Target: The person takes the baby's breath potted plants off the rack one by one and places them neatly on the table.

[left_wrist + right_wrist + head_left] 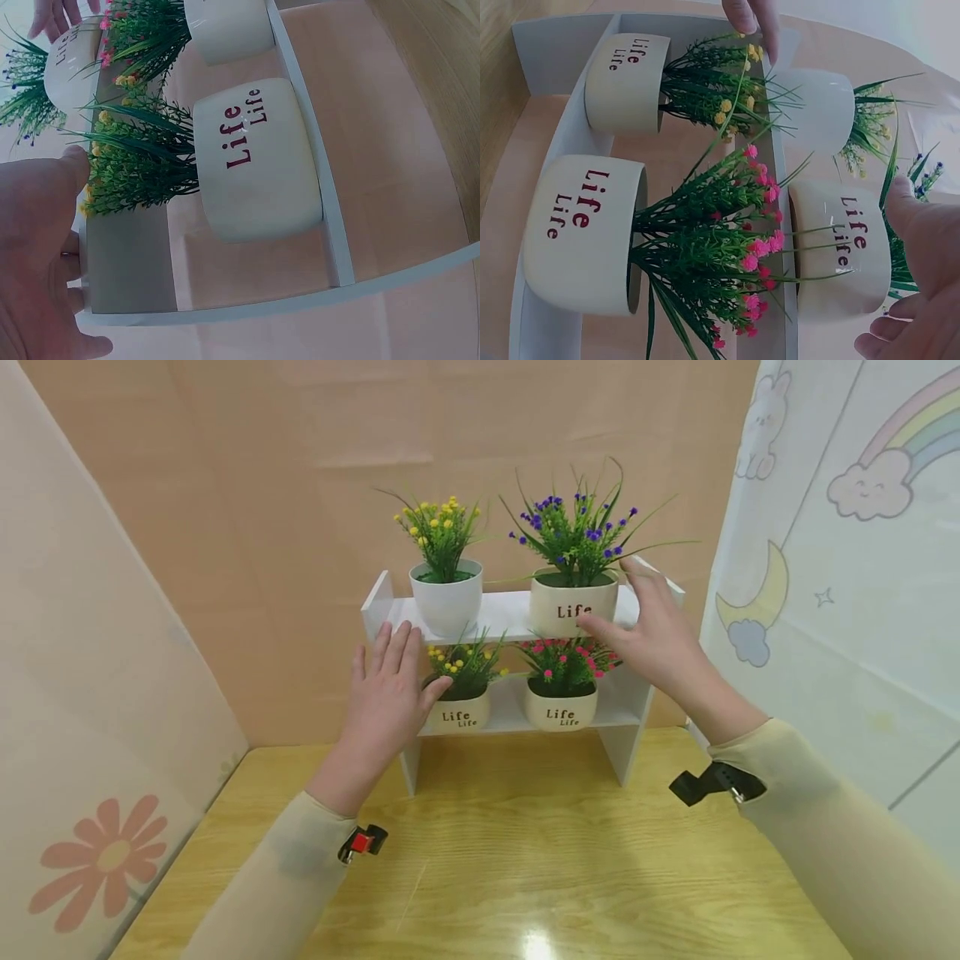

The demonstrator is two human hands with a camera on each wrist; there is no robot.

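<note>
My right hand (663, 639) is at the right side of a cream pot (551, 603) of purple flowers, its thumb overlapping the front lettering and its fingers extended by the pot's right side. In the right wrist view, thumb and fingers are spread apart at that pot's rim. This pot stands on the upper board of a white two-tier shelf (506, 612). My left hand (385, 697), fingers straight, lies against the shelf's upper left front edge. Just behind its fingers, a white pot (446, 606) of yellow flowers stands on the same board.
The lower board holds two more cream "Life" pots, a yellow-flowered pot (459, 714) at left and a pink-flowered pot (561, 710) at right. The shelf stands on a wooden table (510, 827), with a peach backdrop (300, 527) behind and printed white sheets on both sides.
</note>
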